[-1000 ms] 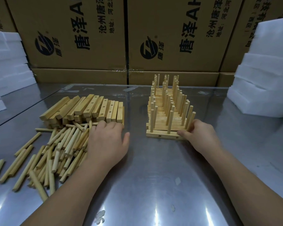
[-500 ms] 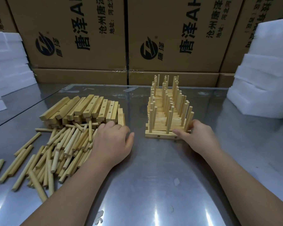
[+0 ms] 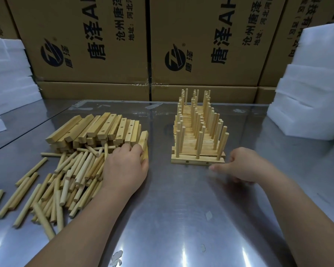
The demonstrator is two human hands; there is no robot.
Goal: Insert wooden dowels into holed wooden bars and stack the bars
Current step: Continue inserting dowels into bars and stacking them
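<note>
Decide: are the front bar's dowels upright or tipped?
Upright: all three dowels rise from the top of the front bar, none lying flat.

The right hand (image 3: 241, 167) is blurred; the left hand (image 3: 123, 168) covers part of a bar (image 3: 144, 139).

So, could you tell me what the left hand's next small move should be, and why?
Probably lift the end bar clear of the bar pile and set it on the table in front. The left hand pinches it, tilted away from its neighbours, while the right hand holds nothing beside the doweled stack.
</note>
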